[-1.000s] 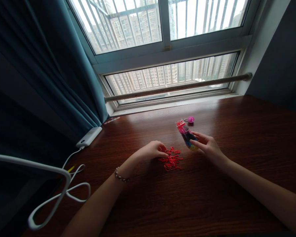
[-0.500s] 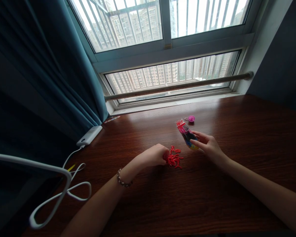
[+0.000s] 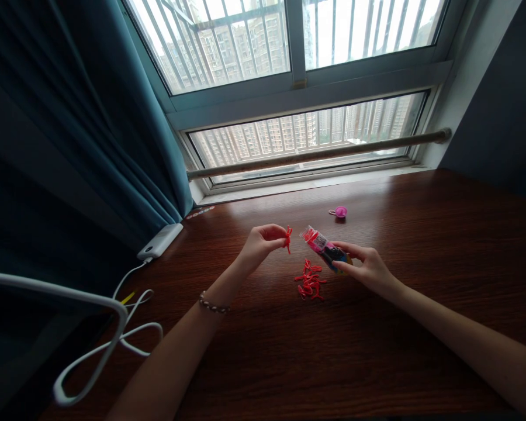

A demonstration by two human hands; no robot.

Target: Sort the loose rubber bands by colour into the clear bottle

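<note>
My left hand [image 3: 263, 242] pinches a small knotted piece of red cord [image 3: 288, 238] between thumb and fingertips, held above the tabletop. To its right, my right hand [image 3: 363, 264] grips a small clear bottle [image 3: 326, 247] with a colourful printed label. The bottle is tilted, its uncapped mouth pointing up and left toward the pinched cord, and red stuff shows inside near the neck. Below the bottle, a loose pile of red cord pieces [image 3: 310, 282] lies on the wooden table [image 3: 333, 351]. A pink cap with a loop [image 3: 341, 212] rests behind the bottle.
A white power bank [image 3: 160, 241] with a plugged-in white cable [image 3: 134, 339] lies at the table's left side, beside the blue curtain [image 3: 127, 117]. At the back runs a window with a metal rail [image 3: 319, 155] across it.
My left hand has lifted from the pile with a red cord piece, moving up and left. The bottle in my right hand has tipped further left.
</note>
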